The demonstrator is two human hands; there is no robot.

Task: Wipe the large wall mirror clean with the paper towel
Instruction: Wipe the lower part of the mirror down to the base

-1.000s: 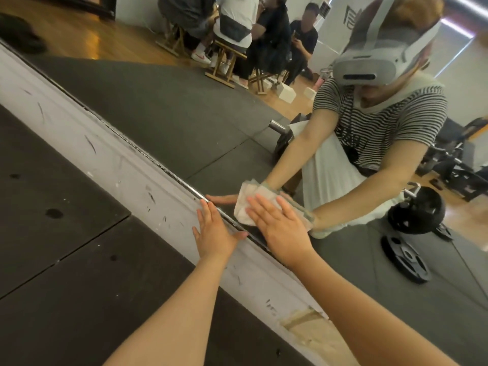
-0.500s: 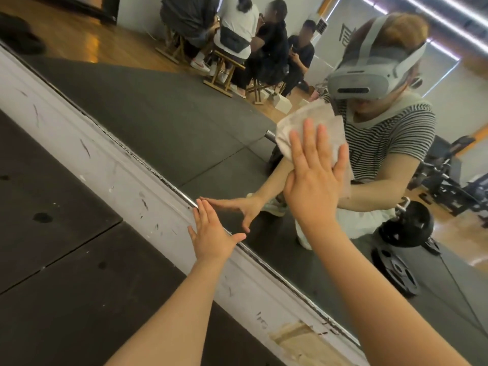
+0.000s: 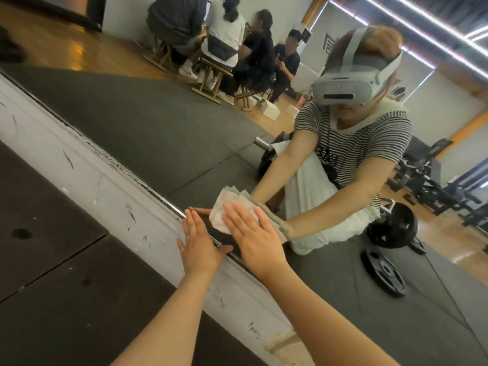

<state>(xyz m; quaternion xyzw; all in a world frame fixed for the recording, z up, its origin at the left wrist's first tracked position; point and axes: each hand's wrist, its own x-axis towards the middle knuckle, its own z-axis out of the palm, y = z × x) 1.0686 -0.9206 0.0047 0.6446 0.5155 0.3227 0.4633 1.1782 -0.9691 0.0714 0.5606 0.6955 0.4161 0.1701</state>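
- Since half a second ago, right hand (image 3: pixel 253 235) has dropped from high on the glass to the mirror's lower edge; left hand (image 3: pixel 198 239) remains where it was on the ledge.
- Nearest: dark floor mats (image 3: pixel 52 260) at lower left, seams visible between tiles.
- White ledge (image 3: pixel 111 186) runs diagonally below the mirror; surface scuffed, with a patch of missing paint near the bottom of frame.
- Left hand lies flat, fingers straight and together, holding nothing; it rests on the ledge with fingertips at the metal trim of the mirror (image 3: pixel 158 133).
- Right hand is spread flat, fingers extended, pressing the paper towel (image 3: pixel 224 210) against the glass; not curled around it.
- Paper towel is folded, white, low on the mirror just above the trim, immediately right of the left hand's fingertips; part of it shows beyond the fingers.
- Reflection, mid-distance: the person in a striped shirt and headset (image 3: pixel 346 88), a dumbbell (image 3: pixel 393 228) and a weight plate (image 3: pixel 383 273) on the mat.
- Reflection, far: seated people (image 3: pixel 224 48) on wooden stools over wood flooring.
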